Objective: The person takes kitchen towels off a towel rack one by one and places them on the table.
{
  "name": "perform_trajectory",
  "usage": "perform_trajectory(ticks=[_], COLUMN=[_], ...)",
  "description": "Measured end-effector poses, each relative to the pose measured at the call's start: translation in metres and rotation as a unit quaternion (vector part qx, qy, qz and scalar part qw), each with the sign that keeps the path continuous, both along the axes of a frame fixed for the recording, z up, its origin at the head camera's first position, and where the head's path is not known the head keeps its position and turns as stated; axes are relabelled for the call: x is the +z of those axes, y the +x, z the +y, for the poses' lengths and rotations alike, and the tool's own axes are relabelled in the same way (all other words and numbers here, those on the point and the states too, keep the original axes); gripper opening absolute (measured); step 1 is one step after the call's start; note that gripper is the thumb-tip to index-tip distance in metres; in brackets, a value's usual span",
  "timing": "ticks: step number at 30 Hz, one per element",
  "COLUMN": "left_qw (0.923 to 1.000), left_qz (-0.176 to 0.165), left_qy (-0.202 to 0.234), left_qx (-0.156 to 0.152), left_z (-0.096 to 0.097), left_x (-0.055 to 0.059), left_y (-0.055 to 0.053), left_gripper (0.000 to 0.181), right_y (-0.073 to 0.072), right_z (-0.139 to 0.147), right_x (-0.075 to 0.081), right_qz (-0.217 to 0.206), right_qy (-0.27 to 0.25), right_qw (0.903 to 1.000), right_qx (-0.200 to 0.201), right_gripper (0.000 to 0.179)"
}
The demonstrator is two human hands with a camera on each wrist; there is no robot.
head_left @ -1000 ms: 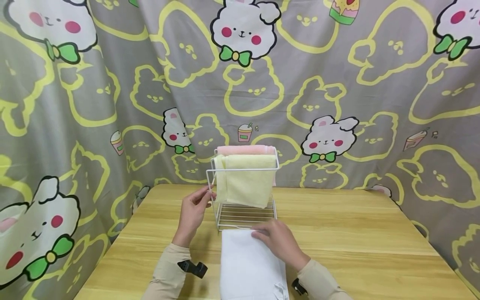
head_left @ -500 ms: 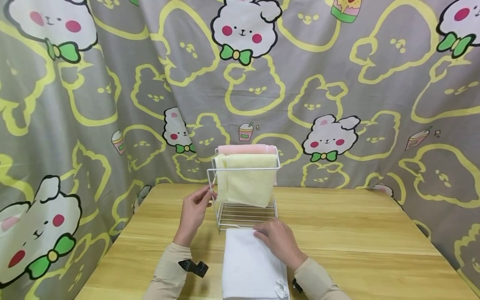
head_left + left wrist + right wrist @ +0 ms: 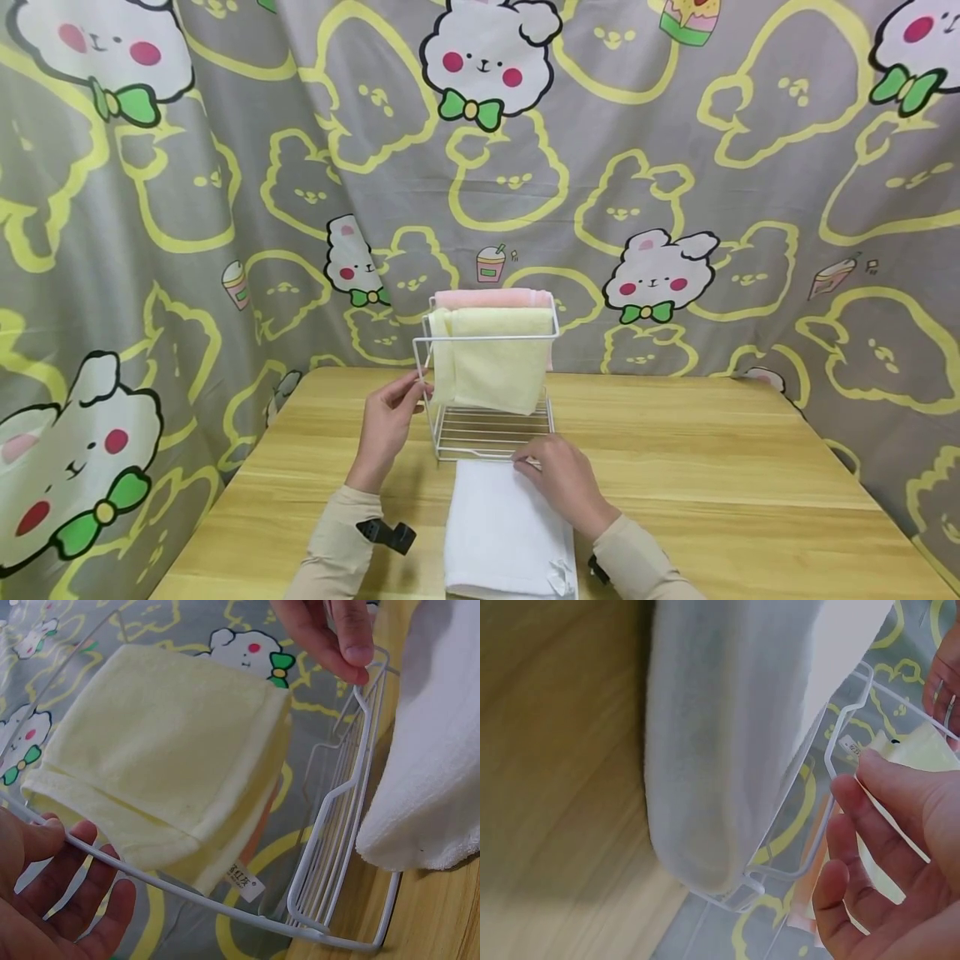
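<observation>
My left hand (image 3: 390, 421) was clamped, thumb against fingers, on the left side wire (image 3: 150, 879) of the white wire rack (image 3: 492, 429), while my right hand (image 3: 562, 479) pinched its low front rail (image 3: 364, 739). A folded white towel (image 3: 506, 529) lay on the wooden table (image 3: 712, 467) just in front of the rack, beside my right hand. Yellow towel (image 3: 495, 367) hung on the rack, pink towel (image 3: 491, 298) behind it.

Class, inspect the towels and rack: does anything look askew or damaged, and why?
The folded yellow towel hangs slightly askew on the white wire rack: its layers don't line up, and its front lower edge slopes. No damage shows.
</observation>
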State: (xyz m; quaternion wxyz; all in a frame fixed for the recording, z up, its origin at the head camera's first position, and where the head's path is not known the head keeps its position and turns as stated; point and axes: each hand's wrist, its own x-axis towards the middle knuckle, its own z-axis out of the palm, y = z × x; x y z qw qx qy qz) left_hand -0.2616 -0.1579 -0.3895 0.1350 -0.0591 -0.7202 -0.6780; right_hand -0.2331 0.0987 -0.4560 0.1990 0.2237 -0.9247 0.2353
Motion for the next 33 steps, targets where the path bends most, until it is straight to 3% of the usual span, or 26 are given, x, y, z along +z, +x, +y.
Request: perform_trajectory(ticks=[5,14,23,33], left_qw=[1.0000,1.0000,0.9999,0.9999], left_qz=[0.000,0.003,0.009,0.010], left_qy=[-0.001,0.006,0.004,0.002], left_qx=[-0.002,-0.002,-0.004,-0.007], left_z=[0.003,0.002,0.001,0.002], left_x=[0.009,0.007,0.006,0.006], left_y=[0.007,0.006,0.007,0.007], left_gripper=[0.030,0.026,0.030,0.028], right_y=[0.000,-0.001,0.000,0.001], right_z=[0.003,0.006,-0.002,-0.015], right_x=[0.003,0.013,0.041,0.086], right_qz=[-0.001,0.019,0.017,0.072], right_qy=[-0.002,-0.006,-0.030,-0.063], right_qw=[1.0000,0.9996,0.9993,0.9949], right_qx=[-0.002,-0.018,-0.012,0.032], right_gripper=[0.006,0.006,0.005,0.015])
